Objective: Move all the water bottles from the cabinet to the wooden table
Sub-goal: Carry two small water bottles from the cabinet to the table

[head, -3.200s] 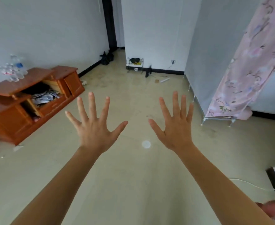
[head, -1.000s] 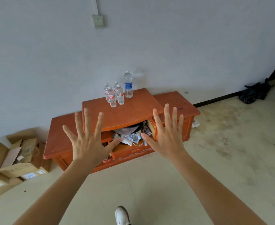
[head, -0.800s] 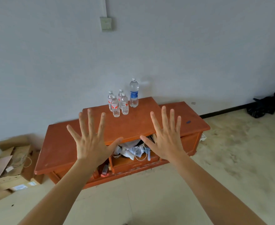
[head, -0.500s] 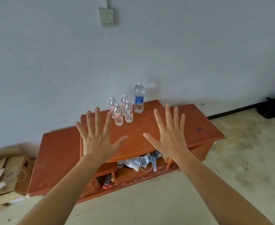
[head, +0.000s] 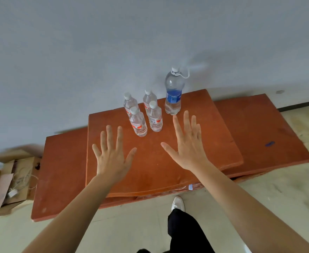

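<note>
Several small clear water bottles with red labels stand in a cluster at the back of the low orange-brown cabinet. A taller bottle with a blue label stands just right of them, near the wall. My left hand hovers over the cabinet top with fingers spread, in front and left of the cluster. My right hand is spread too, its fingertips close to the tall bottle's base. Neither hand holds anything.
An open cardboard box with cables sits on the floor left of the cabinet. The grey wall rises right behind the bottles. My foot in a white shoe stands at the cabinet's front edge on the pale floor.
I have stepped closer to the cabinet, so it fills the view and its open drawers are hidden beneath the top. Both spread hands have moved forward over the top toward the bottles.
</note>
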Tool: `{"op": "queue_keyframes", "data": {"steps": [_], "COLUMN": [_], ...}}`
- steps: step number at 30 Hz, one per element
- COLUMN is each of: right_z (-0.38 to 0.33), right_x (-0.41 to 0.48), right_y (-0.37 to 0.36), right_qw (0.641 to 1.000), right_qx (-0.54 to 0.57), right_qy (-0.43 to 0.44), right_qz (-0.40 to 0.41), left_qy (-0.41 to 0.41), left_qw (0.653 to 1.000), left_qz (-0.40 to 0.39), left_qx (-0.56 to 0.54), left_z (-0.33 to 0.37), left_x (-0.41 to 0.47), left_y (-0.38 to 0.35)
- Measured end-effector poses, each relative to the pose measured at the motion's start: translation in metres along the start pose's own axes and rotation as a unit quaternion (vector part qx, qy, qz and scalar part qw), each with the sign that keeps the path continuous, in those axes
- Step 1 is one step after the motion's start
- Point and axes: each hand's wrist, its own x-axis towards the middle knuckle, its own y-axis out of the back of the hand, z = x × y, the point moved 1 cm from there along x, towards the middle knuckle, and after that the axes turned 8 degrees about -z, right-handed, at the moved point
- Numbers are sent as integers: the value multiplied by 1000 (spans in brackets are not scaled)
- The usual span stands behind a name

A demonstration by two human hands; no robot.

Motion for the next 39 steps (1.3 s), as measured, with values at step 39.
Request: {"op": "queue_keyframes", "data": {"steps": [39], "right_z": [22], "right_x": [131], "right_y": [-185], "right_qw": [910], "right_qx": [399], "right_qy": [-98], "right_qz": [54], "left_qy": [108], "left_qw": [916], "left_qz": [43], "left_qx": [-383], "left_z": [-58], "left_x": [125], "left_y": [-140]}}
